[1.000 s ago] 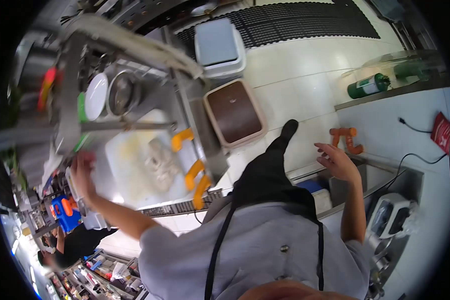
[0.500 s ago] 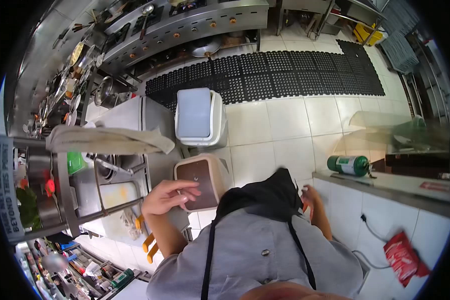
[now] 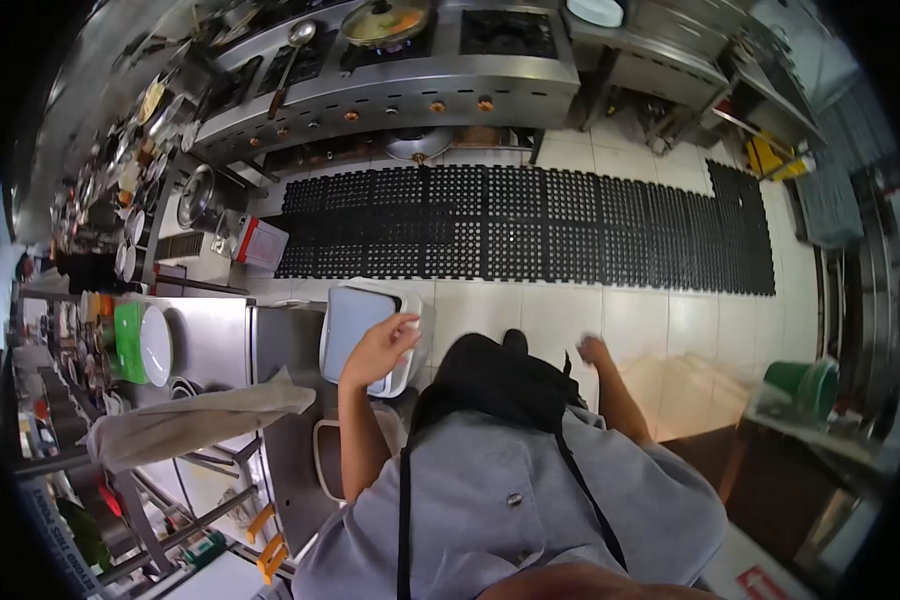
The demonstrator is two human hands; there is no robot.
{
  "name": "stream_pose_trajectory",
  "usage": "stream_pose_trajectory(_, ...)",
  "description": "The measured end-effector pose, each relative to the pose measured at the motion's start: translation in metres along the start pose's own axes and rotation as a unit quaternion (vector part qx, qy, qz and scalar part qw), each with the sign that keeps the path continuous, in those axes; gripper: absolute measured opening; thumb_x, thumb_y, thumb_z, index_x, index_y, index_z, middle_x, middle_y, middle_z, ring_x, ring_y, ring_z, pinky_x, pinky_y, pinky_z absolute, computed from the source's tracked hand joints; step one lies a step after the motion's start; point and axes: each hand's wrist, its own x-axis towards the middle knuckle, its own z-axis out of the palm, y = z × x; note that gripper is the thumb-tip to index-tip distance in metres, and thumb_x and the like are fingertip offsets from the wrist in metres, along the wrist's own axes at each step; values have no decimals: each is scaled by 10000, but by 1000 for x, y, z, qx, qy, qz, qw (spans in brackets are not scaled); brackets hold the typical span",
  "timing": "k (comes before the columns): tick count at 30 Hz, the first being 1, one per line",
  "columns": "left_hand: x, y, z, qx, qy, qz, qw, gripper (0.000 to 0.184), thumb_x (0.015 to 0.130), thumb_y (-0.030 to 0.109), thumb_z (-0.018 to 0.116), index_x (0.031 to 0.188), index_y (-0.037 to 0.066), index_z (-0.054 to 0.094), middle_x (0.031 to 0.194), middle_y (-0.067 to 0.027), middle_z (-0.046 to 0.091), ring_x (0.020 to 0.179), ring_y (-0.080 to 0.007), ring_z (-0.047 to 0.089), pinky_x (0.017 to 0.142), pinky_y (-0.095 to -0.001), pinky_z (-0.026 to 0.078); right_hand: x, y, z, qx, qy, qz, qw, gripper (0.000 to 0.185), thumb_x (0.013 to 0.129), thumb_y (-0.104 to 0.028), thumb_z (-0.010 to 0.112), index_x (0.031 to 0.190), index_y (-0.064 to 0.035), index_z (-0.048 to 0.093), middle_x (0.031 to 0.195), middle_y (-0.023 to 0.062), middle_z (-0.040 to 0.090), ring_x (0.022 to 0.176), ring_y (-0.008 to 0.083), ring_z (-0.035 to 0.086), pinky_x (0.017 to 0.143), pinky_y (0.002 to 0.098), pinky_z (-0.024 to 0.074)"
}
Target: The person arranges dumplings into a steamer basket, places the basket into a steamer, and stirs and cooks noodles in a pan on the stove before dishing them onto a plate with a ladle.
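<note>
My left hand (image 3: 380, 350) is raised over the grey-lidded white bin (image 3: 355, 330), its fingers loosely bent and nothing held in them. From this angle I cannot tell whether it touches the bin. My right hand (image 3: 594, 350) hangs out to the right above the tiled floor. It looks small and slightly smeared, so its fingers do not show clearly. Between both hands is the black apron (image 3: 500, 385) over my front. Behind my left forearm stands a second, beige bin (image 3: 328, 450), partly hidden by the arm.
A black perforated mat (image 3: 520, 225) runs along the stove (image 3: 390, 100), where a lidded pan (image 3: 385, 22) sits. To the left are a steel counter (image 3: 210, 335), a draped cloth (image 3: 200, 415) and a white plate (image 3: 156, 345). A green container (image 3: 805, 385) stands at right.
My view has moved forward toward the stove and mat. My left hand has gone from above the beige bin to above the grey-lidded one, with its fingers more bent.
</note>
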Motion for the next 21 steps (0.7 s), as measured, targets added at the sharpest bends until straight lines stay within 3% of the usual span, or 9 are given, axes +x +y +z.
stream_pose_trajectory(2,7,-13,-7,-63,36,-34,997,383,971,241,622,1279,17,583,940,-67,662,824,-132,631,668,-284,543,119,-61,-106,-40,233,-206,949,361,880,-336,598,1003,-1,654,1011,239,677,978,427,644,869,500,507)
stream_pose_trajectory(3,12,-26,-15,-127,53,-73,988,377,973,245,620,1273,19,586,957,-74,670,838,-140,641,682,-287,543,116,-160,-221,-16,123,-140,982,358,878,-266,618,1083,27,611,1028,263,660,1015,429,632,907,506,495)
stream_pose_trajectory(5,28,-44,-37,-194,73,-112,972,372,975,248,618,1268,20,588,974,-81,677,853,-147,652,696,-289,543,188,-263,-324,47,264,-279,922,247,889,-229,591,984,-2,612,963,234,670,921,430,646,799,501,510)
stream_pose_trajectory(7,50,-58,-66,-262,164,-134,941,372,980,265,608,1257,18,590,1014,-106,687,866,-167,665,711,-298,543,237,-374,-424,45,246,-317,915,257,897,-231,617,1045,-22,605,959,227,685,909,419,655,796,475,518)
stream_pose_trajectory(12,167,-80,-212,-259,311,-144,903,340,981,318,608,1170,38,638,923,-70,707,783,-147,668,687,-265,518,374,-595,-575,25,293,-365,883,348,891,-267,609,1206,-122,637,1120,227,674,1070,431,623,914,513,504)
stream_pose_trajectory(14,240,-85,-303,-157,355,-145,910,279,985,300,593,1065,40,660,864,-47,687,730,-117,629,650,-250,493,443,-669,-612,-41,324,-354,876,398,910,-308,597,1272,-145,596,1173,224,657,1101,417,619,924,516,504)
stream_pose_trajectory(16,335,-128,-406,-138,416,-29,898,235,977,269,596,948,46,662,784,-18,640,682,-96,575,608,-260,463,498,-729,-637,-75,338,-350,870,430,920,-327,594,1309,-147,554,1182,227,643,1081,420,624,907,504,512)
stream_pose_trajectory(18,427,-125,-498,31,524,36,851,242,939,230,641,996,-5,636,759,-73,602,680,-199,563,633,-350,459,537,-767,-643,-108,339,-332,873,466,931,-345,591,1347,-150,513,1190,229,628,1060,423,630,889,491,520)
stream_pose_trajectory(21,529,-110,-613,245,522,-127,807,567,885,351,683,1289,-24,548,1225,-278,562,1123,-435,544,947,-500,449,574,-804,-654,-211,240,-266,910,419,937,-381,539,1296,-165,520,1145,219,639,1021,408,644,839,500,523)
